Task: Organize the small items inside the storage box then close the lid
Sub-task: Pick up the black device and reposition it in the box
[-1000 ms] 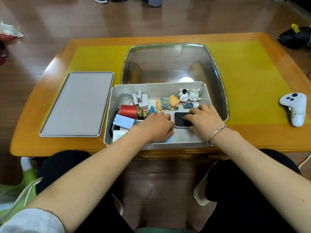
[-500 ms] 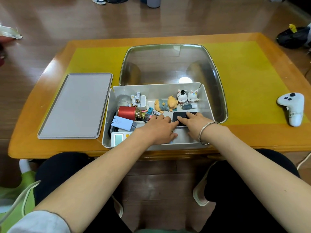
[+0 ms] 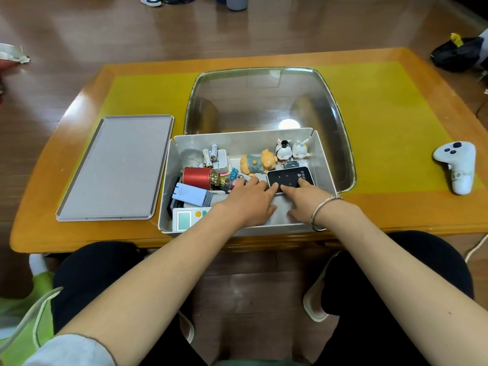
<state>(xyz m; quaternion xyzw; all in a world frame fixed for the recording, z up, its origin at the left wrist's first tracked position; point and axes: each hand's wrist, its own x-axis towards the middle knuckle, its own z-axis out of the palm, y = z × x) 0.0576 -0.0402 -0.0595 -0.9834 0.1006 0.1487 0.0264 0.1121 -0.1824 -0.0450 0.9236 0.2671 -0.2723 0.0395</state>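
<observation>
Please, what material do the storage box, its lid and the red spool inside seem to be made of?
Storage box: probably matte grey-white plastic, with thin, smooth walls.
Lid: likely the same plastic, flat grey, with a raised rim.
Red spool: seemingly wound glossy thread or wire, with a shiny gold-coloured, perhaps metal, end.

The storage box (image 3: 323,165) sits at the near edge of the table (image 3: 396,210). Its lid (image 3: 116,167) lies flat just to the box's left, a tray (image 3: 264,99) directly behind it, a controller (image 3: 458,167) well to its right. Inside the box, batteries (image 3: 210,155) lie at the back left, figurines (image 3: 291,149) at the back right, a keypad device (image 3: 289,178) in front of the figurines.
</observation>
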